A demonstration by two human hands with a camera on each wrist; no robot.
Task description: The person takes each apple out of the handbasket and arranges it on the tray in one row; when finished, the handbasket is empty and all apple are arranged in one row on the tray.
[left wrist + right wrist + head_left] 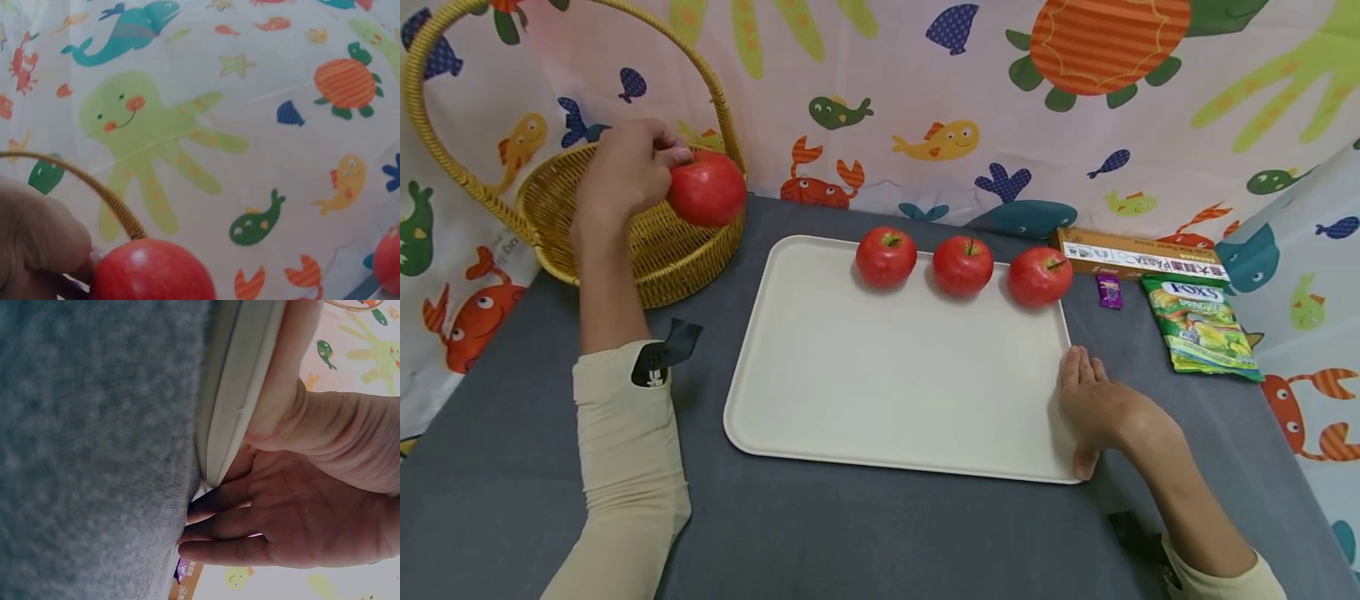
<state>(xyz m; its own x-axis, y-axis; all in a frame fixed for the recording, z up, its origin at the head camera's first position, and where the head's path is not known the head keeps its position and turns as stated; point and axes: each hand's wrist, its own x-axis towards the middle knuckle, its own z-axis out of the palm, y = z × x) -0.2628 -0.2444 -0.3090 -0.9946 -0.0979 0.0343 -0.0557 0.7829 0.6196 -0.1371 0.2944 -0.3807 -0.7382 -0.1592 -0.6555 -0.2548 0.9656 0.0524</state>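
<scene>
My left hand [628,167] pinches a red apple [707,190] near its top, above the right side of a yellow wicker basket [688,271]. In the left wrist view, the same apple [156,275] sits at the bottom beside the curled fingers. Three more red apples, a left one [886,257], a middle one [962,266] and a right one [1040,277], line the far edge of a white tray [895,375]. Against the tray's right edge rests my right hand [1097,408], its fingers straight and its thumb at the near corner. The right wrist view shows its palm [300,506] beside the tray's rim [234,406].
Beyond the tray's far right corner lie a brown pasta box [1138,254], a small purple packet [1109,292] and a green candy bag [1202,327]. The basket's tall handle [415,92] arches over the left. A patterned cloth [895,100] hangs behind the grey tabletop [850,533].
</scene>
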